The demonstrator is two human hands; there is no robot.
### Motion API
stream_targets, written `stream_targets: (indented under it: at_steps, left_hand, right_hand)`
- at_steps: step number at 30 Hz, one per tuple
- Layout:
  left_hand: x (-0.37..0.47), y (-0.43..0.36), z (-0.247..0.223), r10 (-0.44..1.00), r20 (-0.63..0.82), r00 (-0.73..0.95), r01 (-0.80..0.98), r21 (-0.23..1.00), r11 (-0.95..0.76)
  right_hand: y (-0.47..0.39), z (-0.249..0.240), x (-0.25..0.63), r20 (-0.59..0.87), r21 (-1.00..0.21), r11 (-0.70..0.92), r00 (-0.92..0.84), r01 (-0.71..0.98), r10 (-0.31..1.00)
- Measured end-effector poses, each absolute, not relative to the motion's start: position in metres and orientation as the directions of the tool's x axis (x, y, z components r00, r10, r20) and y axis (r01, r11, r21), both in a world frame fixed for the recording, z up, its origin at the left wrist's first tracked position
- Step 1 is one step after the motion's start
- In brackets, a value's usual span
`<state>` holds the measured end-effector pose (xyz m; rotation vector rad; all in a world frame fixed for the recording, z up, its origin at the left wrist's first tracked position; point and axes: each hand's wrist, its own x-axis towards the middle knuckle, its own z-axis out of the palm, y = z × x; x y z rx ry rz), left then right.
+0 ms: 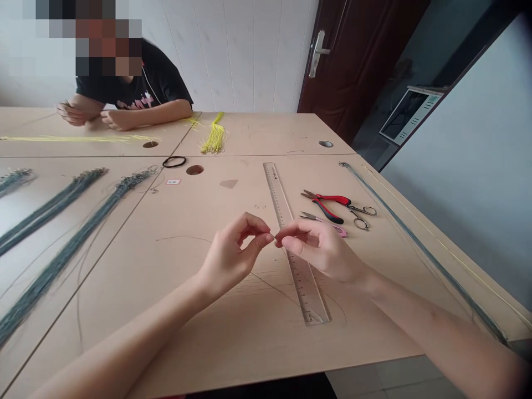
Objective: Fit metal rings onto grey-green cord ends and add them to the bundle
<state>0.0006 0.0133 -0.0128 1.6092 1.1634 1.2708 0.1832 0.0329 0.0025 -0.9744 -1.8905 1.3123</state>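
Above a clear ruler (299, 280), my left hand (235, 249) and my right hand (318, 244) meet fingertip to fingertip. Each pinches a thin cord (270, 285) between thumb and forefinger. The exact spot between the fingertips is too small to make out. Part of the thin cord curves out over the table to the left, and more of it runs below my hands across the ruler. Just beyond my right hand lie red-and-black pliers (336, 200), metal-looped scissors (361, 217) and a pink-handled tool (341, 231), partly hidden by that hand.
Bundles of grey-green cords (75, 257) with metal ends lie at left; another cord bundle (419, 244) runs along the right edge. A yellow bundle (214, 136), black ring (174, 162) and table hole (195, 170) are farther back. A person (141, 94) sits opposite, handling something thin.
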Motion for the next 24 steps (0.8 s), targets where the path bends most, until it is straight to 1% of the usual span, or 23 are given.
stream_targets:
  at_steps: [5, 9, 11, 14, 16, 19, 24]
  left_hand:
    - [0.002, 0.012, -0.012, 0.947, 0.283, 0.154, 0.160, 0.938, -0.307]
    - [0.003, 0.014, -0.011, 0.948, 0.259, 0.186, 0.121, 0.951, -0.284]
    - [0.003, 0.014, -0.010, 0.951, 0.240, 0.195, 0.096, 0.960, -0.262]
    - [0.002, 0.014, -0.007, 0.956, 0.202, 0.212, 0.063, 0.973, -0.220]
    - [0.002, 0.014, -0.005, 0.960, 0.168, 0.226, 0.047, 0.982, -0.183]
    - [0.002, 0.013, -0.004, 0.961, 0.096, 0.260, 0.045, 0.993, -0.112]
    - [0.007, 0.008, -0.007, 0.937, -0.030, 0.349, 0.124, 0.992, -0.014]
  right_hand:
    - [0.031, 0.000, 0.183, 0.122, -0.928, 0.286, -0.533, 0.237, 0.837]
    - [0.030, -0.004, 0.183, 0.196, -0.871, 0.396, -0.532, 0.292, 0.824]
    - [0.029, -0.006, 0.182, 0.271, -0.812, 0.489, -0.536, 0.318, 0.800]
    - [0.027, -0.007, 0.181, 0.403, -0.694, 0.634, -0.545, 0.342, 0.735]
    - [0.026, -0.007, 0.181, 0.479, -0.616, 0.704, -0.541, 0.354, 0.691]
    - [0.028, -0.008, 0.180, 0.561, -0.527, 0.755, -0.507, 0.391, 0.654]
    - [0.032, -0.012, 0.178, 0.618, -0.453, 0.766, -0.459, 0.456, 0.638]
